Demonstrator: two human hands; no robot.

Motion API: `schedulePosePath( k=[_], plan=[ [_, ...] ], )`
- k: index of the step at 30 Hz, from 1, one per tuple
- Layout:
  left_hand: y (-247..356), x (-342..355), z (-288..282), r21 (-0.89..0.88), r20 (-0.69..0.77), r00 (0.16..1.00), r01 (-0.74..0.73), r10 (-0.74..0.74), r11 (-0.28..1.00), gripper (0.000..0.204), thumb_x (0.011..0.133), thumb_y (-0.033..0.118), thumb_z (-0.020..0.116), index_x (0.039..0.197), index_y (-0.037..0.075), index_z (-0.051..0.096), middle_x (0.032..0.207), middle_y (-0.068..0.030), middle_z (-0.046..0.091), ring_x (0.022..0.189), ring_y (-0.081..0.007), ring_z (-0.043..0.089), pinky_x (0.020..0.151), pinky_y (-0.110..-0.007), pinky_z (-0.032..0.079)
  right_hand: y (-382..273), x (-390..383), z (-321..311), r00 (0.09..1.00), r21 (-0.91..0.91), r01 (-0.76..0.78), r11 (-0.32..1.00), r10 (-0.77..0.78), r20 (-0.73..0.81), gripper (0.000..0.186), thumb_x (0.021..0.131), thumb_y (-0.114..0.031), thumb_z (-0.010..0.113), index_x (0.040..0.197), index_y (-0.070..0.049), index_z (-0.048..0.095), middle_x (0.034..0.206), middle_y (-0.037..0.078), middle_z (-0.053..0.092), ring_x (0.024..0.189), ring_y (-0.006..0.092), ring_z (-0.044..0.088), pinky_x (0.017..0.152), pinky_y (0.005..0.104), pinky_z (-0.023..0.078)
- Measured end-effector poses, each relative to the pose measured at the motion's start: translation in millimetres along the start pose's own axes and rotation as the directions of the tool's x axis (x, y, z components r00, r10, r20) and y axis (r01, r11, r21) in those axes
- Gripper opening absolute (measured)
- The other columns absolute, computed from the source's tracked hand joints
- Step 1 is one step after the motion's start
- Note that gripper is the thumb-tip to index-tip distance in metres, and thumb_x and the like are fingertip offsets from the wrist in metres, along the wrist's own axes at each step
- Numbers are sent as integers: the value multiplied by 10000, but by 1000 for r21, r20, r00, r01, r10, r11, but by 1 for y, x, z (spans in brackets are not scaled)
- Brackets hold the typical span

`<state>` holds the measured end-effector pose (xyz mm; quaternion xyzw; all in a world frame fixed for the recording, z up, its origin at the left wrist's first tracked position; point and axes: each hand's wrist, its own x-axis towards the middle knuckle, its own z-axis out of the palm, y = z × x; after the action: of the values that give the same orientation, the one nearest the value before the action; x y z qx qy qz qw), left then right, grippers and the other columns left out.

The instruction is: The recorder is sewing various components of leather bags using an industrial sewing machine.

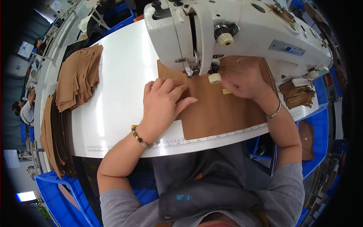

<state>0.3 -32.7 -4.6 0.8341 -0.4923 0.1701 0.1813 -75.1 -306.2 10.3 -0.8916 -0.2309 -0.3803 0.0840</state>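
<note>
A brown fabric panel [219, 117] lies flat on the white table of the sewing machine [174, 34], partly beneath the needle area. My left hand [162, 99] rests at the panel's left side, thumb and fingers apart, close to the presser foot [190, 72]. To the right of the foot, my right hand [245, 80] is over the panel with its fingers curled together. Whatever those fingers pinch is hidden behind the hand and a cream knob [214, 78]. A small yellow piece [226, 91] shows on the panel just below the right fingers.
Brown cut pieces are stacked at the left [77, 77], with more layers [56, 136] hanging over the table edge. Small brown pieces [297, 94] lie under the machine's right end. Blue bins stand at lower left [62, 193] and right [319, 143]. A ruler strip [166, 143] follows the front edge.
</note>
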Motion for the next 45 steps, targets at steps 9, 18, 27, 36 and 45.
schedulePosePath(
  k=[9, 18, 27, 36, 45],
  plan=[
    [-3, -2, 4, -41, -117, 993, 28, -32, 999, 165, 830, 329, 830, 846, 174, 775, 784, 12, 608, 781, -213, 588, 688, -373, 444, -121, 15, -15, 999, 54, 31, 998, -30, -21, 422, 841, -276, 834, 1197, -80, 720, 736, -1, 607, 548, 147, 550, 481, 303, 409],
    [-6, -4, 11, -190, 38, 999, -8, 16, 982, 191, 851, 272, 716, 1017, 181, 737, 1005, -10, 664, 866, -245, 605, 749, -383, 458, -161, 83, 26, 766, 718, -395, 573, 637, -87, 1011, 910, -173, 786, 1628, 62, 114, 1011, 105, 647, 646, 79, 576, 591, 229, 482],
    [8, -14, 1, -452, 100, 986, -73, 132, 889, 477, 835, 406, 782, 1171, 87, 669, 1125, -92, 693, 1140, -336, 620, 1024, -500, 458, -160, 65, 17, 835, 633, -280, 721, 509, -210, 392, 932, -18, 703, 1282, 24, 531, 750, -7, 553, 603, 4, 464, 557, 188, 369],
    [12, -17, -8, -456, 355, 892, -96, 280, 885, 783, 771, 596, 807, 1301, 47, 633, 1407, -194, 609, 1401, -442, 503, 1161, -535, 403, -158, 60, -22, 880, 809, -351, 472, 462, 112, 371, 895, 29, 692, 1246, 31, 571, 700, -47, 496, 644, -1, 441, 608, 186, 353],
    [17, -19, 4, -349, 261, 932, -152, 251, 925, 393, 923, 224, 632, 1253, 14, 676, 1416, -193, 634, 1345, -388, 581, 1104, -459, 476, -146, 50, -53, 842, 896, -439, 63, 378, 386, 500, 924, -4, 714, 1383, 36, 520, 725, -44, 536, 652, 8, 493, 618, 185, 405]
  ],
)
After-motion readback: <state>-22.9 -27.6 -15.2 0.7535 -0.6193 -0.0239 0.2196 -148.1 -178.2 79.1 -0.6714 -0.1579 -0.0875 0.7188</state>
